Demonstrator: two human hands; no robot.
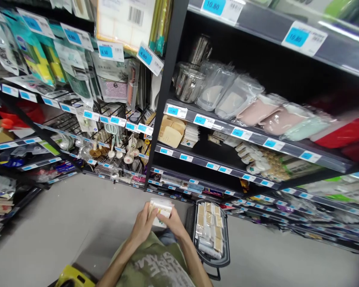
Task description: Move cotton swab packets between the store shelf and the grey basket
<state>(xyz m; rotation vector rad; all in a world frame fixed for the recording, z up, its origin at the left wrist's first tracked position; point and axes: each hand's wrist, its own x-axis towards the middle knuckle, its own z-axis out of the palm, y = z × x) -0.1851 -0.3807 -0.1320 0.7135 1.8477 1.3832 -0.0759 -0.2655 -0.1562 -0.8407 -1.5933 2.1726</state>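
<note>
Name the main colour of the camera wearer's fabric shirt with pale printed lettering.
The fabric shirt is olive green, seen best in the head view.

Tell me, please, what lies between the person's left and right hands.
In the head view, a striped white bundle, held by both, lies between left hand and right hand.

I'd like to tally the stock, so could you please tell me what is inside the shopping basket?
The shopping basket holds rows of white-and-tan packets. They cover its floor, so anything beneath them is hidden.
</note>
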